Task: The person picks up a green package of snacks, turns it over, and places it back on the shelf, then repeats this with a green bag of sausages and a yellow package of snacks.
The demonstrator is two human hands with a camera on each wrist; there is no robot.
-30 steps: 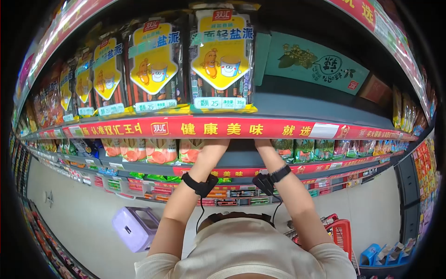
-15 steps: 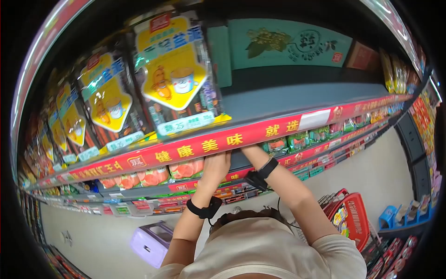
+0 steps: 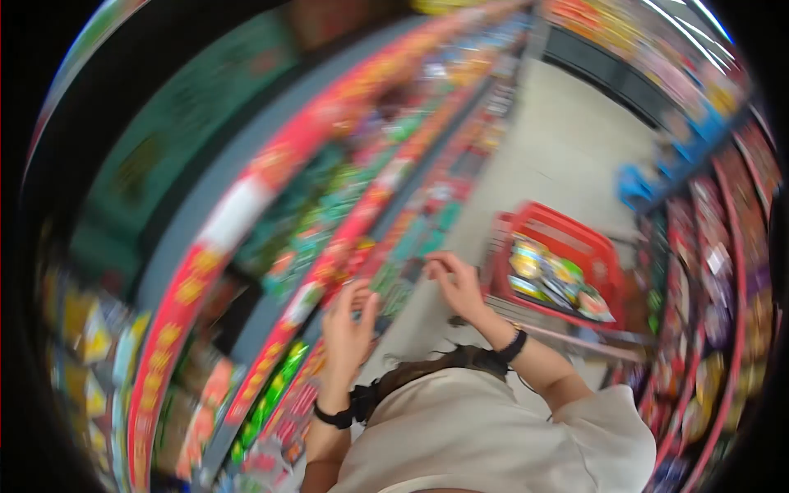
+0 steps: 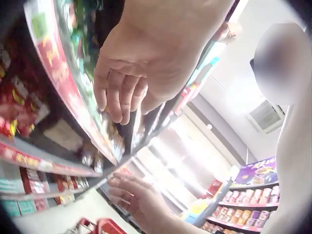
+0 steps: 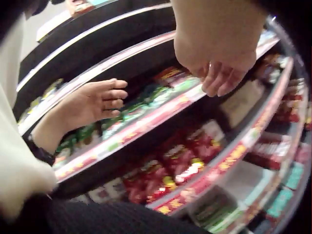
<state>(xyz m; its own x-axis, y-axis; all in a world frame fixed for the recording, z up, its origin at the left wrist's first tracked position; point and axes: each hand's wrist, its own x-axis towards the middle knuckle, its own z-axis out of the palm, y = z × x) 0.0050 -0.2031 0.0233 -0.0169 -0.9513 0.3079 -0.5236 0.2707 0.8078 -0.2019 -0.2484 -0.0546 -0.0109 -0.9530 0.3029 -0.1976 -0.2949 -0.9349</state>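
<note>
Left hand beside the shelves, right hand near a red basket

The shelves run from the lower left to the top middle of the head view, which is badly blurred, and the basket sits right of centre. A pile of packets lies in the basket. The left hand is just left of centre, in front of the red shelf edges, its grip loose and apart, fingers a little bent. The right hand is to its right, raised between the shelves and the basket; its grip is loose as well, fingers softly curved. The two hands are apart.

In the right wrist view, shiny red packs stand on a shelf at lower middle, below both hands. A green box fills the upper left of the head view, with yellow packs at lower left. Pale floor spreads above the basket, and a blue stand is at the right. At lower right of the left wrist view, tubs line more shelving under a purple sign.
</note>
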